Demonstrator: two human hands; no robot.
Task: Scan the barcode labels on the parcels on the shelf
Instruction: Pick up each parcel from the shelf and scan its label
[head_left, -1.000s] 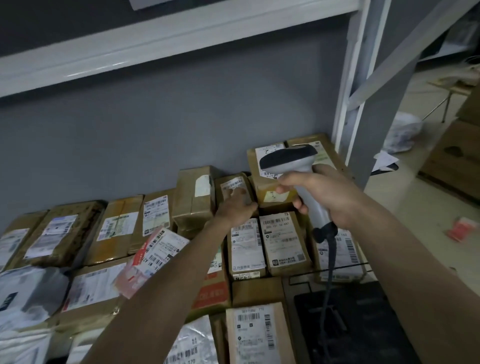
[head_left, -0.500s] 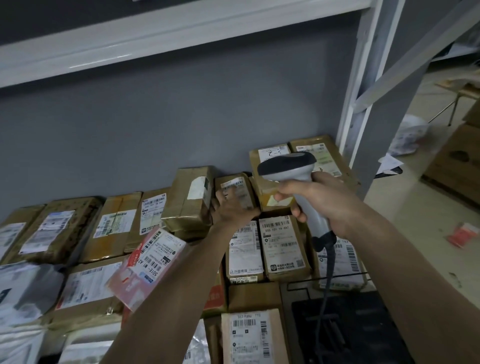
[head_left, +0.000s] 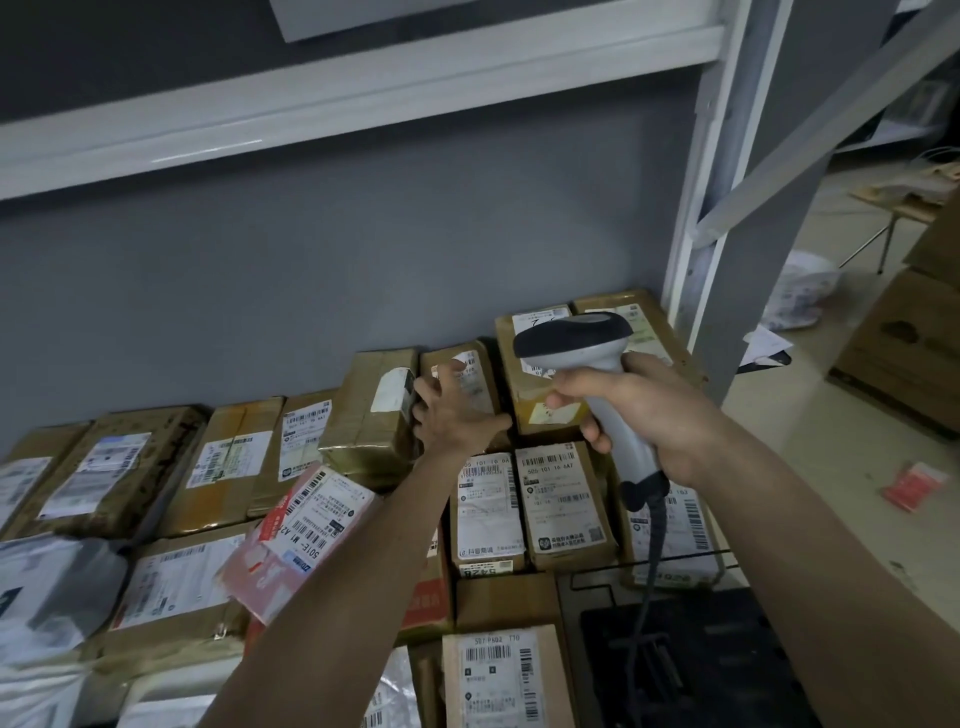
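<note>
One barcode scanner (head_left: 582, 345) and well over a dozen labelled parcels share the shelf (head_left: 332, 111); the exact parcel count cannot be told. The right hand (head_left: 644, 415) has its grip wrapped around the scanner's handle, the head aimed left over the back row. The left hand (head_left: 452, 410) curls its fingers over a small brown parcel (head_left: 470, 371) leaning against the grey wall (head_left: 311, 270), just left of the scanner.
</note>
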